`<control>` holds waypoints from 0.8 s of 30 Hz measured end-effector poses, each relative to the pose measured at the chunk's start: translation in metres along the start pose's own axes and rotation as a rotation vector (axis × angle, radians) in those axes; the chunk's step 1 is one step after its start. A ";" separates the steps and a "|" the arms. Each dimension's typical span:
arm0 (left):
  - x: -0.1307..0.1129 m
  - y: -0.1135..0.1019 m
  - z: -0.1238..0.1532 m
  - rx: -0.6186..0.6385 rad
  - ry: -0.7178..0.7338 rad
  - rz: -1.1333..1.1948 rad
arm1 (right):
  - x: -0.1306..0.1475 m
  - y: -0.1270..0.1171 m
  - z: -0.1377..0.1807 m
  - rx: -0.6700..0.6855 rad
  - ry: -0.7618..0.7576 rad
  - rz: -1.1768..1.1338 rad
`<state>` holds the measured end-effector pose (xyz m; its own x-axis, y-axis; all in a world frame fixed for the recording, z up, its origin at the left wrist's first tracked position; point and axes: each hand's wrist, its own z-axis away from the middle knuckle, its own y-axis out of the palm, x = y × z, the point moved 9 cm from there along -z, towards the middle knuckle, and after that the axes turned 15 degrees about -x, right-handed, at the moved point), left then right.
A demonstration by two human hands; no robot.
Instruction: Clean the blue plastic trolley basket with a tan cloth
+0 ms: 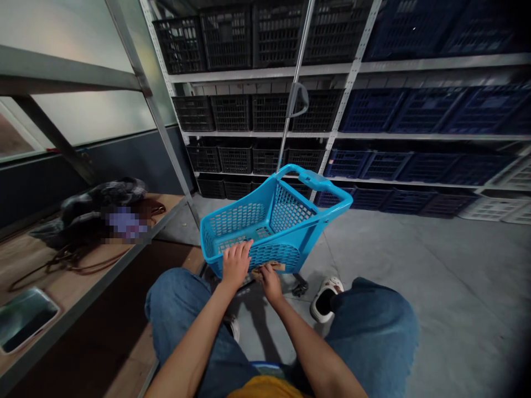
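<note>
Shelving (265, 72) fills the far side of the room, its pale frame loaded with black crates (230, 113) toward the left and dark blue crates (375, 110) toward the right. Along the left side runs a metal-framed bench (70, 290) with a wooden top. A bright blue plastic cart (309, 243) with latticed walls stands on the grey floor just ahead of the person's knees, its handle end toward the shelving. Blue jeans (381, 331) cover those spread knees. On the bench I see a dark, rumpled bundle (103, 196) and, nearer, a glassy flat device (31, 318). A white clog (327, 301) sits beside the cart's wheel. The left hand (237, 262) lies over the cart's near rim, fingers side by side and gently bent; its thumb is hidden, so I can't tell how firmly it grips. Lower down, the right hand (271, 282) is nearly closed, fingers curled on a crumpled brown piece (257, 273) held against the cart's side wall; what that piece is made of, I can't make out.
</note>
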<state>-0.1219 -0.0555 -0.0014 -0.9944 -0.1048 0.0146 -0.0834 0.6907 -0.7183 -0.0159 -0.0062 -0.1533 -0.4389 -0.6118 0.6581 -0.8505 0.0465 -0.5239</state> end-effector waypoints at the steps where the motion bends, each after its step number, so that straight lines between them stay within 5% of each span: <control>1: 0.000 0.000 0.000 -0.001 -0.001 0.003 | 0.005 -0.004 -0.003 -0.006 -0.020 -0.015; 9: 0.000 0.002 0.001 -0.069 0.009 0.017 | 0.081 -0.080 -0.089 -0.376 -0.170 -0.154; 12: -0.001 0.001 0.000 -0.065 0.012 0.009 | 0.064 -0.063 -0.077 -0.302 -0.130 -0.130; 17: -0.002 -0.002 0.000 -0.027 0.004 0.005 | 0.000 -0.007 0.002 -0.045 0.006 -0.062; 20: -0.001 -0.002 0.000 -0.025 0.004 0.009 | -0.002 -0.015 0.001 -0.095 0.029 -0.074; 24: 0.000 -0.001 0.000 -0.036 0.002 0.012 | 0.048 -0.058 -0.060 -0.252 -0.076 -0.135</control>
<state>-0.1215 -0.0559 -0.0009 -0.9954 -0.0952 0.0075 -0.0738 0.7169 -0.6932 -0.0053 0.0093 -0.0591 -0.3017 -0.6824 0.6659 -0.9491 0.1490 -0.2774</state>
